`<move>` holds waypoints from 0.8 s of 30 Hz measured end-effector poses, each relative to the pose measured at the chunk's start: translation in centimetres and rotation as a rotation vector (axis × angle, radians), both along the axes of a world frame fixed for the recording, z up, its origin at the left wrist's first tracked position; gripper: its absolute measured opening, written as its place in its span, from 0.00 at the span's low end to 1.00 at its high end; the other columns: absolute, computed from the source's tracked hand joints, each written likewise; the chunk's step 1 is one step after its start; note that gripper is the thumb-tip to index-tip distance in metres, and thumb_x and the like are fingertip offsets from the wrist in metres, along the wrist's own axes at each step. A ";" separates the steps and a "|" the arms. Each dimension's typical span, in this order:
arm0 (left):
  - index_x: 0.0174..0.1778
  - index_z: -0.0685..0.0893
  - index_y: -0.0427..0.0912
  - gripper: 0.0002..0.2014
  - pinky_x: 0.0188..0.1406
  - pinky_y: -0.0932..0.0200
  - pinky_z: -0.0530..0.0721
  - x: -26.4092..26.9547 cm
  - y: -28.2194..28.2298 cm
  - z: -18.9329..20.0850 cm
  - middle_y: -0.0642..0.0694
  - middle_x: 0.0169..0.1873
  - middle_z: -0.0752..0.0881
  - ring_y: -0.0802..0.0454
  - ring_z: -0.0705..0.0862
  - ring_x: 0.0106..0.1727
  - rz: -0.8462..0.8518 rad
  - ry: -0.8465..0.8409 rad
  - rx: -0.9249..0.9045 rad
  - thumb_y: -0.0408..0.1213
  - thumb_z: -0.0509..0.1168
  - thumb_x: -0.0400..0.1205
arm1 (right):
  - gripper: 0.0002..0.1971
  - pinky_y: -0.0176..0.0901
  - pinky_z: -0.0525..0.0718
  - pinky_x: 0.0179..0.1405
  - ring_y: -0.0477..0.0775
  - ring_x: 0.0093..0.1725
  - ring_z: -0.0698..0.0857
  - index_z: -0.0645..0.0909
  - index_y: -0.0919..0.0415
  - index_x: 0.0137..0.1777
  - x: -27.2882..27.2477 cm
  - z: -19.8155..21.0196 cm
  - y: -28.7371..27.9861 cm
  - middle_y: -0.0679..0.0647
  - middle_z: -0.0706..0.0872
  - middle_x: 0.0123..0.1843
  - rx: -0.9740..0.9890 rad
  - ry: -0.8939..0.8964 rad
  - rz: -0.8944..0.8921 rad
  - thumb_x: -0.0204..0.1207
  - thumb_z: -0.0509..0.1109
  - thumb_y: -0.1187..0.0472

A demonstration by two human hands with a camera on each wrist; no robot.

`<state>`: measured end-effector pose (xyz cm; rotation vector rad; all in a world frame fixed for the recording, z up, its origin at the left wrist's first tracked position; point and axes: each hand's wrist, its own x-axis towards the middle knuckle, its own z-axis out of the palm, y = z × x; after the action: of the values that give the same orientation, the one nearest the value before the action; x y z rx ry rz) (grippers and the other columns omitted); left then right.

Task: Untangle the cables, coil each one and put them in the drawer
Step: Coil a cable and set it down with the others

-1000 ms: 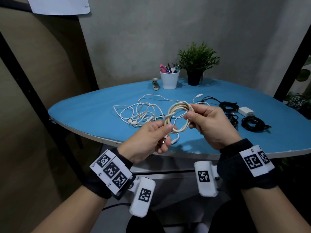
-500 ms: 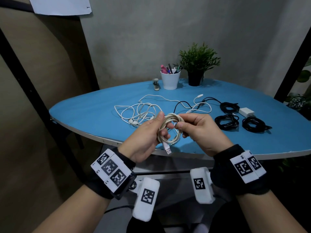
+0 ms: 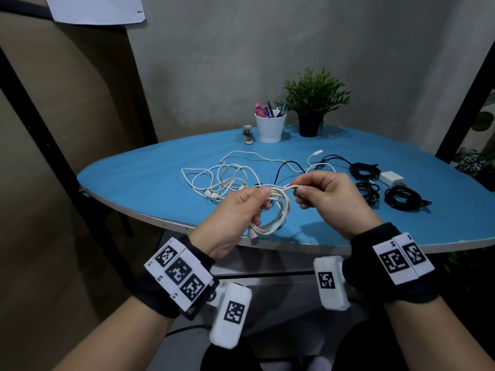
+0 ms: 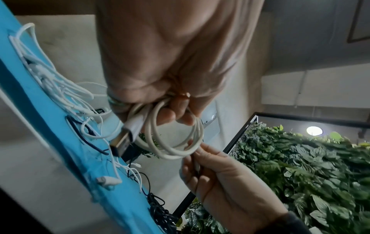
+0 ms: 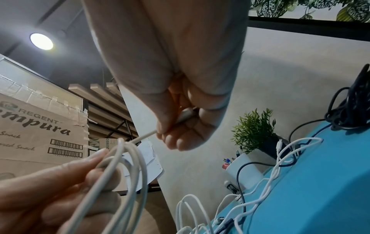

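Observation:
A cream USB cable point(image 3: 277, 215) hangs coiled in small loops in front of the blue table's point(image 3: 150, 180) near edge. My left hand point(image 3: 241, 210) grips the coil point(image 4: 174, 139), with the USB plug point(image 4: 124, 139) sticking out below. My right hand point(image 3: 318, 194) pinches the cable's free end point(image 5: 146, 136) to the right of the coil, so a short length runs taut between the hands. A tangle of white cables point(image 3: 222, 178) and earphones lies on the table behind. Black coiled cables point(image 3: 401, 196) lie at the right. No drawer is in view.
A white charger block point(image 3: 391, 178) sits among the black cables. At the table's back stand a white pen cup point(image 3: 270, 127), a potted plant point(image 3: 313, 103) and a small stapler point(image 3: 247, 133). Cardboard boxes point(image 5: 40, 134) stand off to the left.
The coil passed from my right hand into my left hand and came nearer the table edge. My right hand moved right and now draws the free end out from the coil.

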<state>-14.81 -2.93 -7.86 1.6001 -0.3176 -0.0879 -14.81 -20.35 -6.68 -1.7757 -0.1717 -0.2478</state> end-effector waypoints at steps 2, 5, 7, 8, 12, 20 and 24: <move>0.34 0.79 0.42 0.15 0.33 0.61 0.69 0.0 0.0 -0.3 0.51 0.29 0.76 0.59 0.69 0.26 0.031 -0.067 0.100 0.41 0.58 0.85 | 0.12 0.34 0.84 0.35 0.47 0.30 0.82 0.84 0.59 0.40 0.0 0.0 -0.1 0.55 0.84 0.32 0.002 0.011 -0.012 0.78 0.65 0.75; 0.32 0.77 0.43 0.15 0.30 0.60 0.65 0.0 0.3 -0.3 0.59 0.21 0.73 0.57 0.67 0.27 0.106 -0.176 0.232 0.43 0.59 0.84 | 0.11 0.36 0.84 0.34 0.47 0.28 0.83 0.83 0.61 0.41 -0.3 -0.1 0.0 0.56 0.84 0.32 0.049 0.067 0.021 0.78 0.64 0.74; 0.34 0.77 0.38 0.16 0.25 0.63 0.63 0.1 0.5 -0.5 0.60 0.14 0.70 0.62 0.65 0.21 0.166 -0.244 0.328 0.44 0.59 0.84 | 0.10 0.36 0.83 0.31 0.46 0.27 0.83 0.83 0.63 0.43 -0.5 -0.1 -0.1 0.57 0.85 0.33 0.098 0.138 0.089 0.79 0.63 0.74; 0.35 0.77 0.35 0.17 0.24 0.63 0.64 0.3 0.6 -0.7 0.59 0.14 0.70 0.61 0.65 0.19 0.200 -0.263 0.360 0.45 0.59 0.84 | 0.09 0.35 0.82 0.31 0.46 0.28 0.84 0.83 0.64 0.45 -0.7 0.0 -0.1 0.57 0.86 0.34 0.104 0.177 0.135 0.80 0.63 0.73; 0.37 0.78 0.34 0.19 0.25 0.59 0.66 0.9 0.9 -1.2 0.54 0.18 0.69 0.59 0.66 0.21 0.315 -0.300 0.420 0.47 0.59 0.84 | 0.08 0.31 0.73 0.28 0.43 0.30 0.80 0.84 0.61 0.50 -1.4 0.2 0.0 0.57 0.91 0.42 0.013 0.255 0.283 0.77 0.66 0.72; 0.36 0.74 0.45 0.16 0.35 0.56 0.71 0.9 0.0 -1.8 0.50 0.31 0.72 0.54 0.70 0.30 0.143 -0.033 0.084 0.47 0.53 0.87 | 0.08 0.33 0.83 0.27 0.48 0.24 0.82 0.79 0.68 0.39 -1.3 0.0 1.6 0.56 0.82 0.26 0.267 0.254 0.273 0.69 0.69 0.81; 0.39 0.73 0.45 0.14 0.35 0.61 0.69 0.8 -0.3 -1.7 0.51 0.33 0.71 0.58 0.68 0.30 0.055 0.111 -0.094 0.44 0.51 0.88 | 0.09 0.35 0.85 0.26 0.51 0.23 0.84 0.77 0.71 0.39 -1.2 -0.2 2.3 0.59 0.82 0.26 0.323 0.231 0.186 0.67 0.72 0.81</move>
<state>-14.03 -3.27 -9.52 1.5031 -0.1886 -0.1171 -16.06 -18.10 -6.84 -1.4436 -0.1218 0.0629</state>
